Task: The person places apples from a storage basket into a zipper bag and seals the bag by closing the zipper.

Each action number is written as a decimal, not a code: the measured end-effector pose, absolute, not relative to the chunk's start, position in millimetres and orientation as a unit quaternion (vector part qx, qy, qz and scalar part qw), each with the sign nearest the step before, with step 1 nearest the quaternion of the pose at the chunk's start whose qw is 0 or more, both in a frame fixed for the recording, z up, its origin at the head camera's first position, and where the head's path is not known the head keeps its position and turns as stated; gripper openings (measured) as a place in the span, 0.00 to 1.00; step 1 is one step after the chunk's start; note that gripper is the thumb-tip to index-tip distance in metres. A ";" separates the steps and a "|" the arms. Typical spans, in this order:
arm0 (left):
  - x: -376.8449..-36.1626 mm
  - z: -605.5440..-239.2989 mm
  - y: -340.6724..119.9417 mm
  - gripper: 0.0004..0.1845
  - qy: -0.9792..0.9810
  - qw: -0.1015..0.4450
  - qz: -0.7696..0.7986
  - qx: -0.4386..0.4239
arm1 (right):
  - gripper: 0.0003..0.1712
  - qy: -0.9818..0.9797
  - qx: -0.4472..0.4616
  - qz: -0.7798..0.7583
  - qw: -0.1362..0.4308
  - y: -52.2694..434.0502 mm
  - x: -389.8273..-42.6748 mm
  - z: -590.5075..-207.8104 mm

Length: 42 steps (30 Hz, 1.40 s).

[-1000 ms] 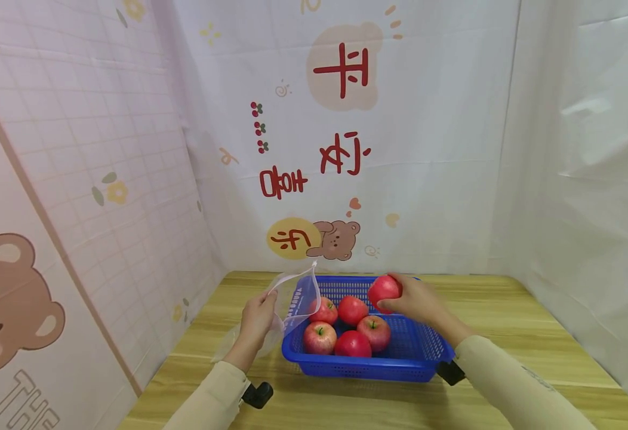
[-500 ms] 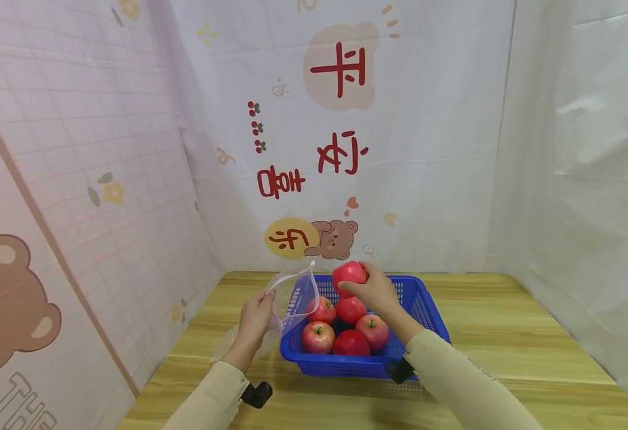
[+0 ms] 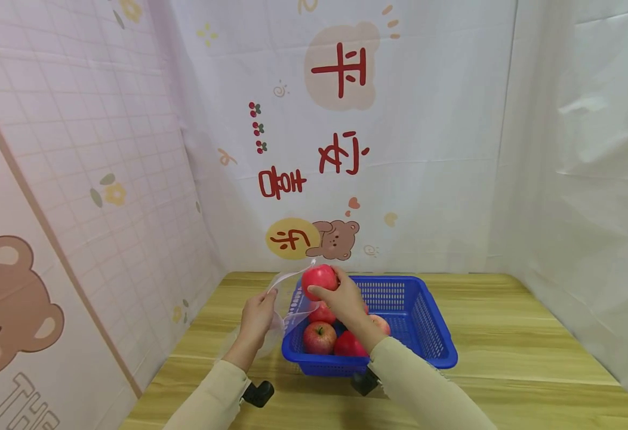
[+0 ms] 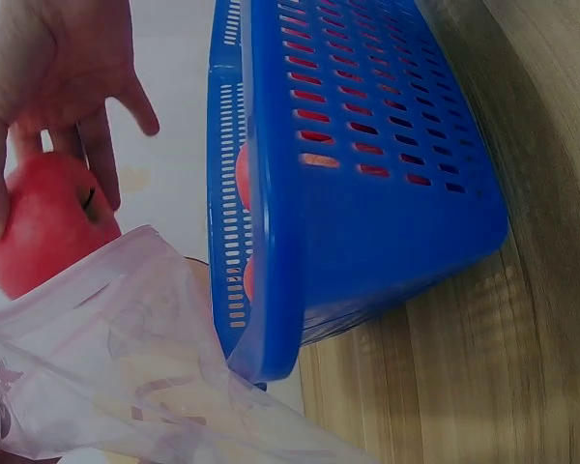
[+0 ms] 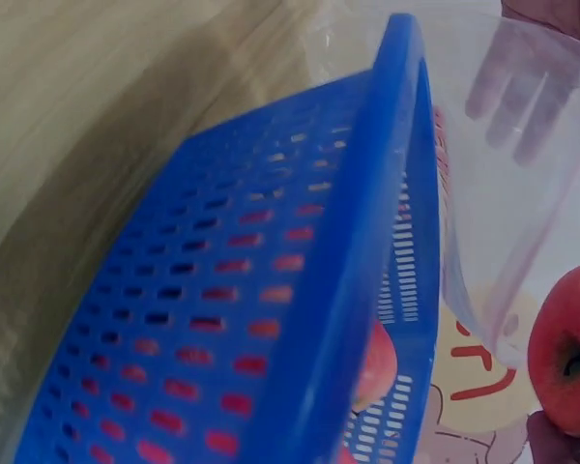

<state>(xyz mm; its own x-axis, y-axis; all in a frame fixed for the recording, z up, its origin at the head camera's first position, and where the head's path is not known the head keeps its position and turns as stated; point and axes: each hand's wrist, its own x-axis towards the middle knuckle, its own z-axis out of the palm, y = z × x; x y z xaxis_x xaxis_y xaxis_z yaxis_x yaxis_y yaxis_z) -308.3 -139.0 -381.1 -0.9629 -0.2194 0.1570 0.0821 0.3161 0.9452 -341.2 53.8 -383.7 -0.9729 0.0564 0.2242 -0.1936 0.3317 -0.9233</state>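
My right hand [image 3: 338,297] grips a red apple [image 3: 319,279] above the left rim of the blue basket [image 3: 427,334], close to the mouth of a clear plastic bag [image 3: 292,301]. My left hand [image 3: 257,319] pinches the bag's edge and holds it up beside the basket. The left wrist view shows the apple [image 4: 43,227] in my right hand's fingers [image 4: 97,155] just above the bag [image 4: 116,367]. In the right wrist view the apple [image 5: 565,353] sits at the lower right, with the bag [image 5: 512,193] and my left hand's fingers [image 5: 517,92] seen through it. Several more apples [image 3: 319,337] lie in the basket.
The basket stands on a wooden table [image 3: 507,346]. Printed cloth walls close in the left [image 3: 77,179], back [image 3: 346,149] and right [image 3: 588,179] sides. The table's right half is bare wood.
My right hand has carried the apple leftward from over the basket's right part to its left rim by the bag. The left hand and bag have stayed put.
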 end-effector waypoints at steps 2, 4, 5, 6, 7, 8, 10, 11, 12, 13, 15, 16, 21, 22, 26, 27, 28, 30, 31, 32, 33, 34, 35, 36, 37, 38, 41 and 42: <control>-308.4 -381.2 -139.0 0.20 -0.800 0.129 -0.585 0.041 | 0.46 -0.807 0.048 0.578 0.112 49.0 -341.0 -385.3; -308.4 -381.2 -138.8 0.20 -0.800 0.129 -0.585 0.040 | 0.46 -0.808 0.053 0.575 0.119 44.6 -341.2 -387.5; -308.2 -380.9 -138.6 0.20 -0.801 0.130 -0.583 0.040 | 0.45 -0.808 0.057 0.573 0.123 42.7 -341.3 -388.9; -308.3 -380.7 -138.5 0.21 -0.801 0.131 -0.582 0.040 | 0.45 -0.809 0.059 0.571 0.126 40.9 -341.4 -390.3; -308.4 -380.6 -138.4 0.21 -0.802 0.132 -0.581 0.039 | 0.45 -0.809 0.062 0.570 0.129 38.9 -341.5 -391.9; -308.5 -380.5 -138.2 0.20 -0.802 0.133 -0.581 0.040 | 0.45 -0.809 0.065 0.570 0.130 36.8 -341.7 -393.4; -308.8 -380.2 -137.9 0.19 -0.803 0.135 -0.580 0.041 | 0.46 -0.808 0.069 0.571 0.129 32.8 -341.3 -396.0; -308.8 -379.8 -137.6 0.19 -0.802 0.135 -0.580 0.042 | 0.46 -0.807 0.070 0.573 0.125 30.8 -341.0 -397.3; -308.9 -379.7 -137.4 0.19 -0.801 0.135 -0.581 0.043 | 0.47 -0.808 0.070 0.572 0.123 28.6 -340.5 -398.7; -308.7 -379.1 -137.1 0.19 -0.801 0.136 -0.581 0.044 | 0.48 -0.810 0.069 0.569 0.121 26.3 -340.5 -400.1; -308.4 -377.8 -136.4 0.19 -0.801 0.137 -0.581 0.047 | 0.49 -0.813 0.069 0.566 0.119 22.3 -339.5 -402.1; -308.0 -377.1 -136.1 0.20 -0.801 0.136 -0.581 0.046 | 0.49 -0.816 0.067 0.562 0.120 20.2 -339.0 -403.0; -307.5 -374.8 -134.1 0.22 -0.803 0.139 -0.578 0.045 | 0.48 -0.822 0.070 0.550 0.130 11.8 -338.0 -407.4; -307.6 -374.7 -134.0 0.23 -0.803 0.141 -0.577 0.043 | 0.47 -0.823 0.073 0.548 0.130 10.3 -337.9 -408.1; -309.7 -375.4 -134.6 0.22 -0.805 0.151 -0.572 0.043 | 0.46 -0.835 0.087 0.529 0.127 5.4 -337.8 -410.8; -310.2 -375.6 -135.0 0.21 -0.804 0.156 -0.572 0.044 | 0.47 -0.843 0.089 0.516 0.124 4.4 -337.8 -411.4; -310.8 -375.6 -135.3 0.21 -0.805 0.163 -0.569 0.040 | 0.48 -0.851 0.091 0.502 0.122 3.5 -337.6 -411.8; -311.7 -375.7 -136.0 0.21 -0.805 0.172 -0.567 0.038 | 0.49 -0.869 0.095 0.472 0.116 2.1 -337.4 -412.3; -311.9 -375.6 -136.4 0.21 -0.804 0.178 -0.566 0.036 | 0.49 -0.876 0.097 0.458 0.114 1.4 -337.4 -412.7; -312.0 -375.3 -136.7 0.20 -0.803 0.181 -0.566 0.034 | 0.49 -0.883 0.100 0.444 0.112 0.9 -338.0 -413.1; -312.2 -375.2 -137.1 0.20 -0.803 0.186 -0.565 0.032 | 0.49 -0.887 0.102 0.436 0.110 0.5 -338.0 -413.2; -312.5 -374.8 -137.4 0.20 -0.804 0.191 -0.563 0.027 | 0.48 -0.888 0.105 0.434 0.108 0.2 -338.0 -413.0; -312.5 -374.5 -137.8 0.19 -0.802 0.195 -0.564 0.026 | 0.48 -0.889 0.108 0.433 0.107 0.1 -338.0 -412.8; -312.6 -374.2 -138.1 0.19 -0.801 0.198 -0.564 0.024 | 0.47 -0.888 0.110 0.434 0.105 0.3 -338.0 -412.6; -312.7 -373.9 -138.4 0.19 -0.802 0.200 -0.562 0.023 | 0.47 -0.887 0.110 0.436 0.103 0.5 -337.8 -412.3; -312.9 -373.7 -138.6 0.19 -0.802 0.201 -0.562 0.023 | 0.46 -0.885 0.110 0.441 0.099 1.1 -337.6 -411.7; -312.9 -373.2 -139.1 0.19 -0.801 0.198 -0.564 0.025 | 0.45 -0.878 0.114 0.456 0.091 3.9 -336.2 -410.0; -312.7 -373.0 -139.1 0.20 -0.802 0.194 -0.565 0.025 | 0.45 -0.874 0.117 0.464 0.090 5.0 -335.9 -409.7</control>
<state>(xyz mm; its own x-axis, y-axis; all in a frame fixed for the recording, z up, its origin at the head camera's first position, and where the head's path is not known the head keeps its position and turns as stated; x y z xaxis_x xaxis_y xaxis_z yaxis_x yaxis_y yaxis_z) -312.7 -139.1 -373.0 -0.9233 -0.2595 0.2830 0.1793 0.3605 0.9154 -335.9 5.0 -409.7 -0.9564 -0.1217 0.2656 -0.2881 0.5425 -0.7891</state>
